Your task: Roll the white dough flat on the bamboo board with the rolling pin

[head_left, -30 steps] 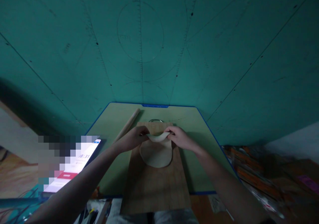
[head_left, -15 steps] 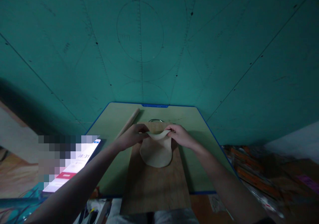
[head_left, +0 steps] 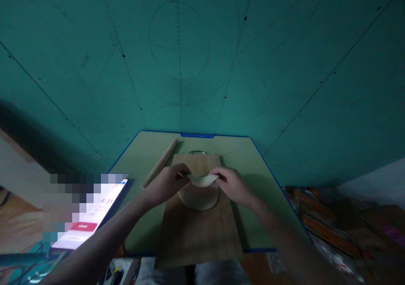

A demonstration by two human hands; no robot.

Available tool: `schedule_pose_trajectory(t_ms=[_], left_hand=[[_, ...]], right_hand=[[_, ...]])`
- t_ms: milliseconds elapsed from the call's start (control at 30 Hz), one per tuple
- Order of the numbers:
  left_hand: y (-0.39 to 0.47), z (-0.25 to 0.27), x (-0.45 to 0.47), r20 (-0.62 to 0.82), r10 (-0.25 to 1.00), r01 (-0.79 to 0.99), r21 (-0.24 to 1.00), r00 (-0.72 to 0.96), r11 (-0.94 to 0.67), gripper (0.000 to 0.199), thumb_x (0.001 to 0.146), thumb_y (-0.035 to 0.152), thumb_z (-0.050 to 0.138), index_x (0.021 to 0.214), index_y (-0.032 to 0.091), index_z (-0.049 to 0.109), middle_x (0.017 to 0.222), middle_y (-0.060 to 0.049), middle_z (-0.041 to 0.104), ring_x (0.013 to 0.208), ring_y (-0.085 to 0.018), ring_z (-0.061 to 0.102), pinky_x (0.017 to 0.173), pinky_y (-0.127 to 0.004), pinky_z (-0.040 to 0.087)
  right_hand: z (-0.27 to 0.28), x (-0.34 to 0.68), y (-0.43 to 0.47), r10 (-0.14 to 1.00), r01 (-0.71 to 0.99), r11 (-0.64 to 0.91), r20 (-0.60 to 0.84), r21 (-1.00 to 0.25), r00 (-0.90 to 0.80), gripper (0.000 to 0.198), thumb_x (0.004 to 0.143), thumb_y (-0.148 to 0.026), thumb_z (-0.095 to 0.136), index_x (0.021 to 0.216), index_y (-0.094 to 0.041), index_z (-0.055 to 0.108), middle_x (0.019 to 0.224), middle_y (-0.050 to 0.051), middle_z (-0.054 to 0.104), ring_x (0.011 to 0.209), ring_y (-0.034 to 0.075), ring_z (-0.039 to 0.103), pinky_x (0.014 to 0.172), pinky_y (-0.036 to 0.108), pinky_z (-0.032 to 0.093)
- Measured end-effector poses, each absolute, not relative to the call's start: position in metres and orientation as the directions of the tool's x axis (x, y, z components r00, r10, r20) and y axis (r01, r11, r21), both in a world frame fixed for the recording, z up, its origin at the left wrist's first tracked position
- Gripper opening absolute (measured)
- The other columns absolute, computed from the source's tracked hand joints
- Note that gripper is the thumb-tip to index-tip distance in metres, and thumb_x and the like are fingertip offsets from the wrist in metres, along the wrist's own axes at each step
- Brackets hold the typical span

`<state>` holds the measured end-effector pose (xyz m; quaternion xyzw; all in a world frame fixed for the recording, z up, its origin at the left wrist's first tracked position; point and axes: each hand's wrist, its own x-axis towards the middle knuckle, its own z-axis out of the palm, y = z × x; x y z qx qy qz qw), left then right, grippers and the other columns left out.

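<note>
A flat, pale round of dough (head_left: 199,197) lies on a wooden cutting board (head_left: 198,238). Its far edge is lifted and folded over toward me. My left hand (head_left: 173,178) pinches the left end of that raised edge between thumb and fingers. At the right end, my right hand (head_left: 228,183) is closed on the dough in the same way. Between the two hands the lifted edge sags slightly, while the near part rests flat on the board. A wooden rolling pin (head_left: 160,163) lies slantwise on the table, just beyond my left forearm.
The board sits on a light table with a blue rim (head_left: 247,150), its near end overhanging the front edge. A lit phone (head_left: 90,217) stands at the left, partly pixelated. A green marked wall (head_left: 196,65) rises behind. Clutter (head_left: 335,230) fills the floor at right.
Both hands have drawn the lifted far edge of the dough toward me and lower, so the fold covers more of the round. The rolling pin has stayed put.
</note>
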<state>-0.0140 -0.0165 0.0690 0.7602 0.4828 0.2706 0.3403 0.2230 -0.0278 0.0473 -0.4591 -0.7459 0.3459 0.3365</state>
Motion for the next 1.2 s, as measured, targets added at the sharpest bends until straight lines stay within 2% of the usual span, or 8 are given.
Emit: schedule_pose_trajectory(t_ms=[233, 400, 533, 667, 833, 933, 1033, 1200], left_hand=[[-0.057, 0.055, -0.020, 0.188, 0.883, 0.542, 0.729, 0.429, -0.419, 0.016, 0.082, 0.016, 0.054, 0.091, 0.020, 0.066, 0.088, -0.004, 0.072, 0.081, -0.018, 0.069, 0.069, -0.026, 0.053], [-0.081, 0.044, -0.022, 0.222, 0.842, 0.524, 0.697, 0.492, -0.490, 0.020, 0.088, 0.014, 0.051, 0.100, 0.022, 0.064, 0.097, -0.005, 0.070, 0.083, -0.015, 0.068, 0.068, -0.023, 0.053], [-0.088, 0.044, -0.021, 0.297, 0.797, 0.534, 0.613, 0.527, -0.581, 0.025, 0.089, 0.010, 0.048, 0.105, 0.022, 0.063, 0.102, -0.006, 0.070, 0.086, -0.016, 0.069, 0.071, -0.023, 0.054], [-0.084, 0.041, -0.020, 0.337, 0.804, 0.576, 0.566, 0.490, -0.589, 0.025, 0.089, 0.013, 0.051, 0.109, 0.023, 0.061, 0.122, -0.011, 0.066, 0.106, -0.022, 0.067, 0.082, -0.032, 0.057], [-0.076, 0.035, -0.015, 0.267, 0.830, 0.663, 0.503, 0.490, -0.554, 0.048, 0.084, 0.015, 0.060, 0.131, 0.024, 0.055, 0.124, -0.011, 0.068, 0.113, -0.029, 0.063, 0.092, -0.047, 0.055], [-0.071, 0.036, -0.010, 0.234, 0.806, 0.634, 0.514, 0.544, -0.578, 0.042, 0.085, 0.011, 0.055, 0.124, 0.024, 0.062, 0.124, -0.010, 0.069, 0.114, -0.027, 0.063, 0.095, -0.047, 0.053], [-0.069, 0.038, -0.009, 0.217, 0.821, 0.589, 0.603, 0.528, -0.538, 0.041, 0.085, 0.008, 0.049, 0.119, 0.024, 0.066, 0.120, -0.008, 0.071, 0.110, -0.024, 0.065, 0.095, -0.043, 0.053], [-0.071, 0.031, -0.014, 0.121, 0.886, 0.533, 0.760, 0.447, -0.373, 0.046, 0.083, 0.008, 0.045, 0.120, 0.025, 0.066, 0.114, -0.006, 0.073, 0.101, -0.020, 0.069, 0.087, -0.033, 0.055]], right_hand=[[0.041, 0.229, -0.064, 0.867, 0.502, 0.483, 0.313, -0.717, -0.388, 0.023, 0.088, -0.008, 0.052, 0.101, -0.021, 0.067, 0.096, 0.004, 0.070, 0.091, 0.016, 0.065, 0.079, 0.027, 0.049], [0.032, 0.233, -0.083, 0.816, 0.541, 0.573, 0.367, -0.616, -0.447, 0.027, 0.090, -0.009, 0.049, 0.108, -0.022, 0.065, 0.101, 0.005, 0.068, 0.094, 0.017, 0.065, 0.080, 0.028, 0.052], [0.027, 0.235, -0.087, 0.840, 0.608, 0.541, 0.331, -0.581, -0.430, 0.041, 0.087, -0.008, 0.048, 0.122, -0.024, 0.061, 0.120, 0.008, 0.064, 0.111, 0.019, 0.061, 0.093, 0.033, 0.052], [0.024, 0.232, -0.081, 0.880, 0.678, 0.464, 0.208, -0.571, -0.427, 0.061, 0.078, -0.011, 0.058, 0.137, -0.023, 0.051, 0.135, 0.010, 0.057, 0.123, 0.024, 0.054, 0.102, 0.040, 0.048], [0.022, 0.220, -0.070, 0.901, 0.724, 0.419, 0.152, -0.547, -0.407, 0.051, 0.077, -0.004, 0.057, 0.124, -0.023, 0.062, 0.122, 0.009, 0.061, 0.111, 0.024, 0.057, 0.094, 0.040, 0.049], [0.022, 0.212, -0.065, 0.891, 0.695, 0.439, 0.179, -0.569, -0.416, 0.039, 0.079, -0.003, 0.056, 0.110, -0.023, 0.068, 0.108, 0.007, 0.064, 0.101, 0.023, 0.058, 0.085, 0.036, 0.048], [0.020, 0.210, -0.063, 0.899, 0.621, 0.413, 0.190, -0.666, -0.394, 0.031, 0.078, -0.003, 0.056, 0.098, -0.022, 0.069, 0.099, 0.005, 0.067, 0.094, 0.021, 0.059, 0.079, 0.033, 0.046], [0.017, 0.215, -0.066, 0.938, 0.498, 0.284, 0.130, -0.820, -0.321, 0.034, 0.075, -0.002, 0.055, 0.098, -0.022, 0.068, 0.096, 0.002, 0.070, 0.091, 0.019, 0.062, 0.077, 0.030, 0.045]])
